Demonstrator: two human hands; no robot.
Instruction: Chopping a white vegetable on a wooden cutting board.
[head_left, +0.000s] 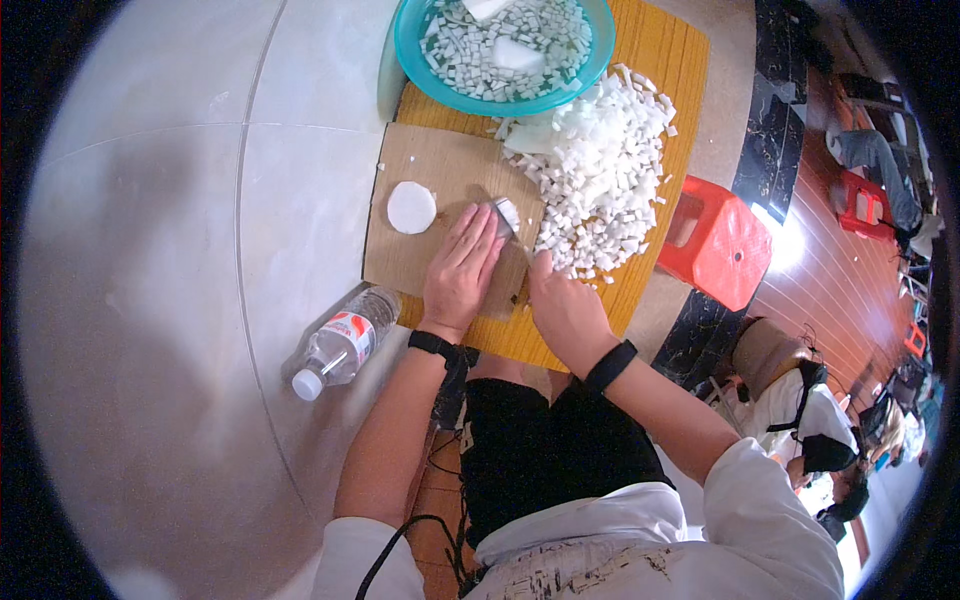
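A knife's grey blade (502, 219) is partly visible over the wooden cutting board (397, 259). My right hand (566, 304) is closed at the blade's near end, its fist hiding the handle. Flat fingers of my left hand (461, 274) lie against the blade's left side and cover whatever is under them. Small cut white pieces (510, 212) sit just past the blade. On the board's left rests a round white slice (411, 208), probably radish. A large heap of diced white vegetable (600, 172) spreads beside the board's right edge.
A teal basin (409, 64) of water with white dice and larger chunks stands on the far end of the wooden table (679, 52). Left of the table lies a plastic bottle (349, 337). A red stool (724, 244) is on the right; people (825, 420) sit farther off.
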